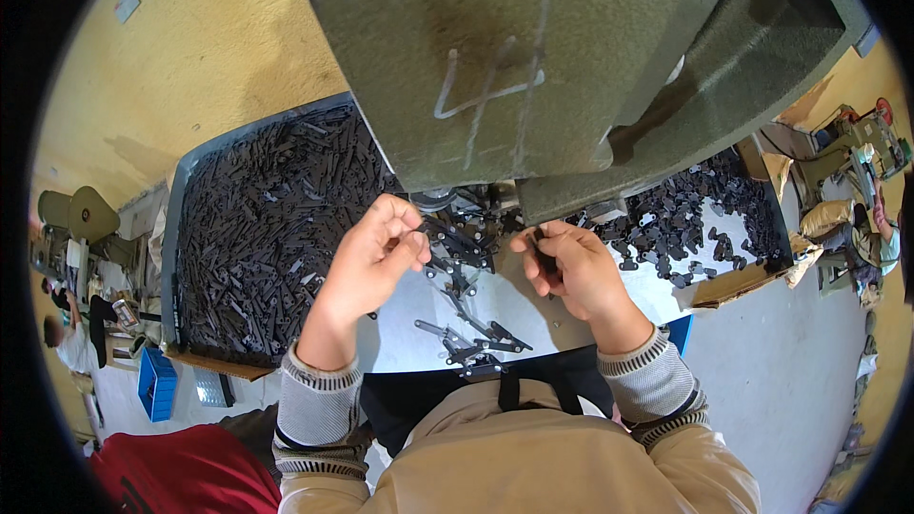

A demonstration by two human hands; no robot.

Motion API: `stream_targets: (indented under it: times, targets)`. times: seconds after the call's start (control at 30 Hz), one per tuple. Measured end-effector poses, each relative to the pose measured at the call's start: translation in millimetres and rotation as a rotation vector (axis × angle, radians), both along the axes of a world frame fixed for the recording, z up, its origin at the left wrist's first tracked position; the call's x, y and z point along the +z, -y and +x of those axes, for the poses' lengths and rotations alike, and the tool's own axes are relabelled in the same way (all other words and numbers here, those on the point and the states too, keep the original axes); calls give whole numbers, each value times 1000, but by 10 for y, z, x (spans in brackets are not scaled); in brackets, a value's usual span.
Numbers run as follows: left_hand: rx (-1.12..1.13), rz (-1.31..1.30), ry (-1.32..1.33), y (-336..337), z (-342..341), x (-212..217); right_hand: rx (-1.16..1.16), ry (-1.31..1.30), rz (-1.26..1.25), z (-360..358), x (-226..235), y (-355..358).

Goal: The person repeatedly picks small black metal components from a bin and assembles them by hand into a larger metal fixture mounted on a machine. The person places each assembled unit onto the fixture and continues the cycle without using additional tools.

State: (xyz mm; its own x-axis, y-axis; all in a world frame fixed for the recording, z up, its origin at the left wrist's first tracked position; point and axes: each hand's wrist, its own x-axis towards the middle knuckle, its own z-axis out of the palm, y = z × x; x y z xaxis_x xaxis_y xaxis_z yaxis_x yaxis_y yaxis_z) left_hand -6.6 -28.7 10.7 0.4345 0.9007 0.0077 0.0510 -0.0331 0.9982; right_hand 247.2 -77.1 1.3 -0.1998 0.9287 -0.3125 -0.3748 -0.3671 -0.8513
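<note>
My left hand (pixel 373 259) is raised over the metal work table, its thumb and fingers curled together. Whatever it may grip at the fingertips is too small to make out. My right hand (pixel 578 274) pinches a small black metal plate (pixel 541 249) between thumb and fingers. Between the hands and below the machine lie black hinged metal links (pixel 457 246), several joined end to end. More linked strips (pixel 471 347) rest on the table's near edge, close to my body.
An olive-green machine (pixel 457 57) overhangs the table. A large bin (pixel 169 257) of black metal strips (pixel 267 219) stands at left. Small black plates (pixel 666 228) lie heaped in a cardboard-edged tray (pixel 728 295) at right. A person in red (pixel 190 471) is at lower left, beyond a blue crate (pixel 157 384).
</note>
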Motion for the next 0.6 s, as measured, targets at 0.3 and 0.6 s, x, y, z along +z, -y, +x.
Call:
stream_targets:
  times: [0.3, 0.6]
  targets:
    - [88, -100, -19, 99, 273, -42, 5, 90, 25, -106, 46, 42]
    - [210, 17, -140, -97, 268, -97, -95, -299, -136, -5, -19, -13]
